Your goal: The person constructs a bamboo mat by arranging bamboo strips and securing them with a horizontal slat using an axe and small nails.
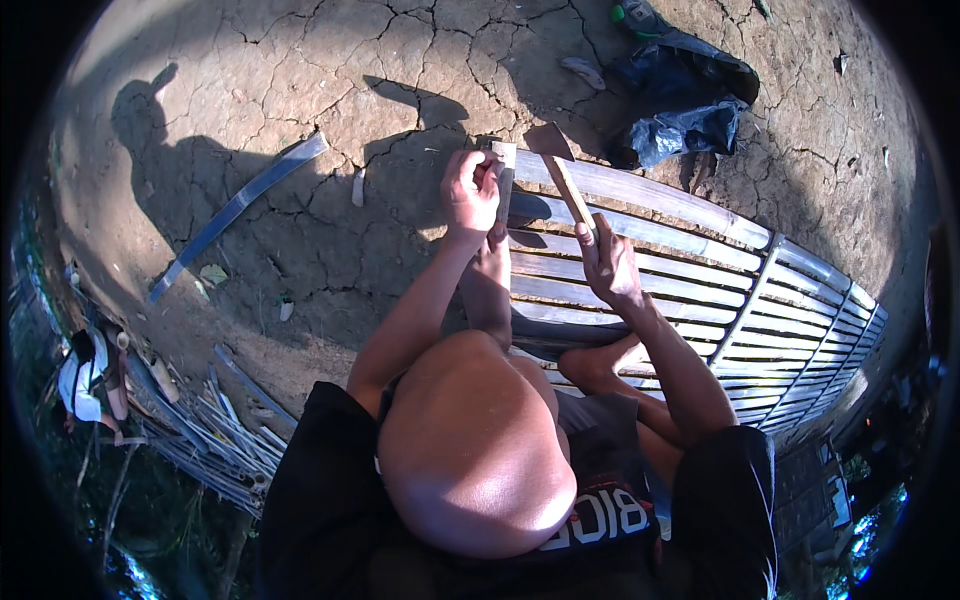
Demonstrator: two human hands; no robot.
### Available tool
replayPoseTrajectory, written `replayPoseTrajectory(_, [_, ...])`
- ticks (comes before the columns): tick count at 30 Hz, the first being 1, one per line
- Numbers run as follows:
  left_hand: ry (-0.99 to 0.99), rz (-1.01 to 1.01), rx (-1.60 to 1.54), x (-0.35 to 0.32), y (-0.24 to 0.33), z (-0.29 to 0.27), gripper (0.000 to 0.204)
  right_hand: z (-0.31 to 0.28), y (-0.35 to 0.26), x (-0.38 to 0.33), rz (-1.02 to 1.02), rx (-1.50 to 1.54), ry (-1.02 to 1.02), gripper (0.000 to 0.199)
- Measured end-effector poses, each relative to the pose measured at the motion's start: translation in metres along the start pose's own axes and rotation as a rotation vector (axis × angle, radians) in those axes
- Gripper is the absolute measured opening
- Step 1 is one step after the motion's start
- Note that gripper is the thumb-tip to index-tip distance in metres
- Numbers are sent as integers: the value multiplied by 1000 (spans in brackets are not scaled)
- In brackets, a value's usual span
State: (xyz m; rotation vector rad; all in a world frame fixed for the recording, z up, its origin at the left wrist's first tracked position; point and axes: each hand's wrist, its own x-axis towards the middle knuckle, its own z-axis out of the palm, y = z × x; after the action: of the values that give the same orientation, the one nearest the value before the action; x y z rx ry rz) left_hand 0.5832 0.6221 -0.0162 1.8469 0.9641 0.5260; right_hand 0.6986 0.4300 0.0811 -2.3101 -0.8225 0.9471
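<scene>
In my right hand (612, 268) is a broad-bladed chopping knife (567, 180), gripped by its pale wooden handle. Its dark blade points away from me, over the far end of the slatted bamboo panel (640, 225). My left hand (470, 190) is closed, with thumb and fingertips pinched against the top of a short wooden crosspiece (507, 165) at the panel's left edge. Whatever small thing those fingers hold is hidden. One bare foot (488, 270) rests just below the left hand, against the crosspiece.
Cracked dry ground surrounds the panel. A split bamboo strip (235, 215) lies to the left. At the far right is a crumpled black plastic bag (690, 95). Several sticks (215, 440) are heaped at lower left, where another person (85, 380) is.
</scene>
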Motion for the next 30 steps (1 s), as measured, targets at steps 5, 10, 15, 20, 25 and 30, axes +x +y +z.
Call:
replayPoseTrajectory(5, [-80,-112,102,-22,4,-14,17,-8,19,-4,130,66,-92,30])
replayPoseTrajectory(10, [-189,-445,350,-9,20,-19,24,-2,10,-7,24,14,-115,31])
replayPoseTrajectory(15, [-166,-535,262,-7,11,-21,32,5,-8,4,70,-35,-229,35])
replayPoseTrajectory(20, [-139,-547,167,-11,3,-17,31,3,-14,8,-19,31,-154,34])
replayPoseTrajectory(25, [-121,-554,101,-11,-3,-16,32,5,-8,14,34,-16,-232,33])
replayPoseTrajectory(30, [-129,-667,12,-11,-5,-14,31,1,-9,13,-11,42,-144,34])
